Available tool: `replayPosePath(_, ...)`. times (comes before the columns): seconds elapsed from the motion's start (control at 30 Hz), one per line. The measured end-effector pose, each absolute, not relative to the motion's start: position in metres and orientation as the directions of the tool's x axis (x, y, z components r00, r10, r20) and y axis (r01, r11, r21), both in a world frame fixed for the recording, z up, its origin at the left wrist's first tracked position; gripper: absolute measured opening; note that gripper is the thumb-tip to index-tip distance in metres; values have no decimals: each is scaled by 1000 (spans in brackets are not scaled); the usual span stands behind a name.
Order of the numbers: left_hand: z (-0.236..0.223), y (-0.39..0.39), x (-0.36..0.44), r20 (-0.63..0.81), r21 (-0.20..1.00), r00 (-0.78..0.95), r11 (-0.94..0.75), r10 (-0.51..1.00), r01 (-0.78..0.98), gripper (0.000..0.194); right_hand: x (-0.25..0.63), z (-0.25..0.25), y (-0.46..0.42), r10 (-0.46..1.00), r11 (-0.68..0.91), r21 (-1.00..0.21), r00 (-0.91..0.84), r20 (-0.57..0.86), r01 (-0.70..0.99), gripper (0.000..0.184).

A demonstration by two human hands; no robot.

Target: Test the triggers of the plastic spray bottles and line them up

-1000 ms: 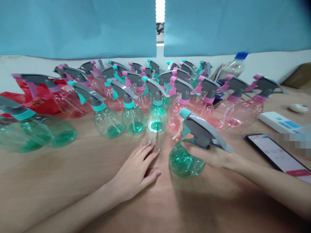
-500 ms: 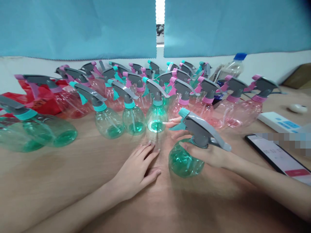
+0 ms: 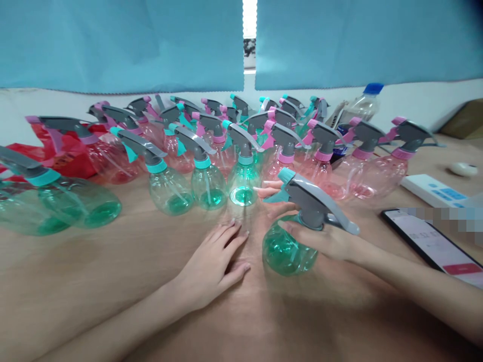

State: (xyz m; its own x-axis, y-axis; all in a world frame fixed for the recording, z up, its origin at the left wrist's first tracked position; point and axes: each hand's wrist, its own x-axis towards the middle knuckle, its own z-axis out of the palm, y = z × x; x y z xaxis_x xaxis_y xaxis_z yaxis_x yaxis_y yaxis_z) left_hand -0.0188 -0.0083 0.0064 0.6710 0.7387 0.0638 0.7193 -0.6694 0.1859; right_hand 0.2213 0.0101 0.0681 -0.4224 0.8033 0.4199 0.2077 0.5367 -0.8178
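My right hand (image 3: 324, 240) holds a green spray bottle (image 3: 289, 249) by the neck under its grey trigger head (image 3: 313, 203). The thumb lies across the front and the fingers reach out past the teal nozzle. The bottle stands tilted on the wooden table (image 3: 113, 281). Flat on the table just left of it rests my left hand (image 3: 215, 261), fingers spread and holding nothing. Behind both hands stand several rows of green spray bottles (image 3: 206, 183) and pink spray bottles (image 3: 320, 161) with grey heads.
A phone (image 3: 433, 244) with a lit screen lies at the right, with a white device (image 3: 433, 190) behind it. A clear water bottle with a blue cap (image 3: 362, 103) stands at the back right. A red plastic bag (image 3: 64, 151) lies far left. Blue curtains hang behind.
My right hand's fingers have stretched forward past the nozzle, and the held bottle has shifted slightly. My left hand has stayed flat in place.
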Motion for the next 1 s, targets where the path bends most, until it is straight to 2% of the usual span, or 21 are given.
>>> replayPosePath(0.3,6,-9,-20,73,189,675,-675,734,713,54,222,67,10,790,557,-805,-429,437,205,55)
replayPosePath(0.67,7,-9,-19,81,189,672,-674,736,715,53,223,64,12,788,560,-809,-416,454,177,43)
replayPosePath(1.0,5,-8,-19,95,193,672,-676,735,711,53,223,64,12,798,541,-823,-415,438,171,48)
